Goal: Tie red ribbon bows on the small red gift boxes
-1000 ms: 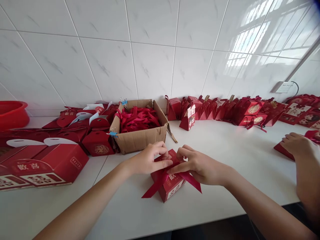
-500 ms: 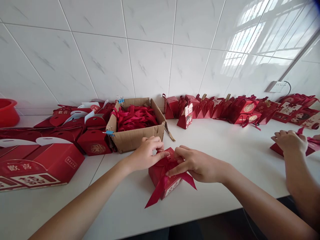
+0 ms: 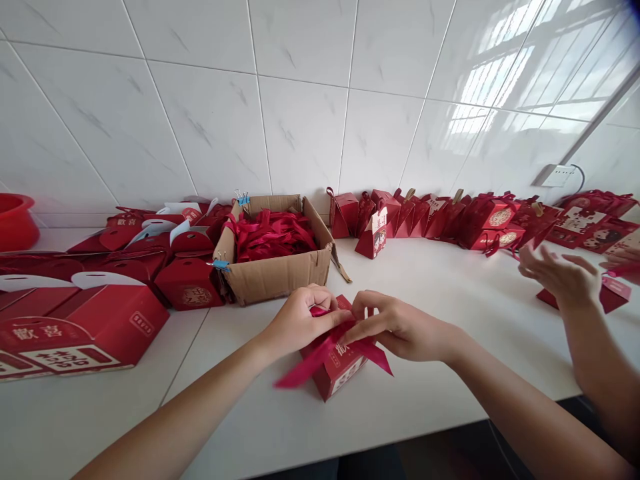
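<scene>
A red gift box [image 3: 327,383] with white and gold print stands on the white table in front of me. A dark red ribbon [image 3: 310,363] lies across its top, one tail running out to the left and the other hanging down at the right. At the box's upper left, my left hand [image 3: 305,320] is closed, thumb and fingers pinching the ribbon. My right hand [image 3: 400,327] is bent over the box's right side with thumb and index finger pinched on the ribbon; their tips are partly hidden.
Behind the box stands a cardboard box [image 3: 280,277] full of red ribbons. Red gift boxes [image 3: 100,327] crowd the left, beside a red basin [image 3: 17,223]. More gift boxes [image 3: 373,240] line the tiled wall. At right, a co-worker's hand [image 3: 563,277] is above another red box.
The ribbon's left tail has swung up and further left. My left hand has shifted slightly down. The co-worker's hand has lifted and opened, off the ribbon on the right-hand box.
</scene>
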A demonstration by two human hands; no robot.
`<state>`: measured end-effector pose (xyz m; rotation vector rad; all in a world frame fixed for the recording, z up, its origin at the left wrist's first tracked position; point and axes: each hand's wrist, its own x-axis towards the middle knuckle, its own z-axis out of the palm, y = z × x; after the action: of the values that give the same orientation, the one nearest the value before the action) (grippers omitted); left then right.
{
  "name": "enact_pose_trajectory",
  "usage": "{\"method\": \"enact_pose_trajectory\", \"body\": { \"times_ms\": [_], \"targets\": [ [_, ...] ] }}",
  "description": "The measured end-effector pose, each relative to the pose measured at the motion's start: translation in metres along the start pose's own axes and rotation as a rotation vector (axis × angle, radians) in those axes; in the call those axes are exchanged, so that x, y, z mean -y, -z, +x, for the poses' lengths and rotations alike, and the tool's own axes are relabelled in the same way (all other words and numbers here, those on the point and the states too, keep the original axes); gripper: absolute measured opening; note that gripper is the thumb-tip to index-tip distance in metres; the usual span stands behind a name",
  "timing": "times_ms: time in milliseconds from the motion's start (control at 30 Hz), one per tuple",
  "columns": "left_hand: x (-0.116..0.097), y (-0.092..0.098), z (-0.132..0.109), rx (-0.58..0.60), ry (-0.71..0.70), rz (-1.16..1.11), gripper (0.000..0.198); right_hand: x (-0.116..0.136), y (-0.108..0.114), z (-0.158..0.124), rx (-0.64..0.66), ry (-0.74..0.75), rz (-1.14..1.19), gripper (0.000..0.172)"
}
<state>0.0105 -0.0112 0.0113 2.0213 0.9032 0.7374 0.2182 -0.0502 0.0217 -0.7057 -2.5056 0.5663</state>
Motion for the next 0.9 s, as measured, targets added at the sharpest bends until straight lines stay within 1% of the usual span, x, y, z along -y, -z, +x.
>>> {"method": "enact_pose_trajectory", "body": {
  "times_ms": [100,167,233,400,533,700,733,833,900],
  "targets": [
    [-0.001,0.000,-0.003,-0.007,0.046,-0.035,0.048,-0.006,-0.002,-0.001,-0.124,-0.072,0.096,0.018],
    [0.000,0.000,-0.005,-0.010,0.052,-0.040,0.047,-0.009,-0.003,-0.001,-0.177,-0.130,0.120,0.010],
    [0.001,0.000,-0.006,-0.007,0.036,-0.034,0.047,-0.010,-0.003,-0.001,-0.173,-0.156,0.113,0.011],
    [0.008,-0.001,-0.005,0.022,-0.081,-0.014,0.053,-0.010,0.006,-0.003,-0.114,-0.182,0.035,0.016],
    [0.011,0.001,-0.005,0.048,-0.113,-0.022,0.054,-0.010,0.013,-0.005,-0.091,-0.241,-0.004,0.017],
    [0.009,0.006,-0.006,0.062,-0.052,-0.096,0.047,-0.006,0.016,-0.007,-0.093,-0.273,-0.087,0.014],
    [0.009,0.007,-0.006,0.065,-0.033,-0.130,0.045,-0.004,0.016,-0.007,-0.116,-0.265,-0.121,0.014],
    [0.008,0.011,-0.005,0.078,0.052,-0.273,0.043,0.008,0.014,-0.004,-0.242,-0.226,-0.207,0.017],
    [0.008,0.012,-0.004,0.111,0.129,-0.387,0.041,0.017,0.010,0.001,-0.285,-0.191,-0.233,0.016]
  ]
}}
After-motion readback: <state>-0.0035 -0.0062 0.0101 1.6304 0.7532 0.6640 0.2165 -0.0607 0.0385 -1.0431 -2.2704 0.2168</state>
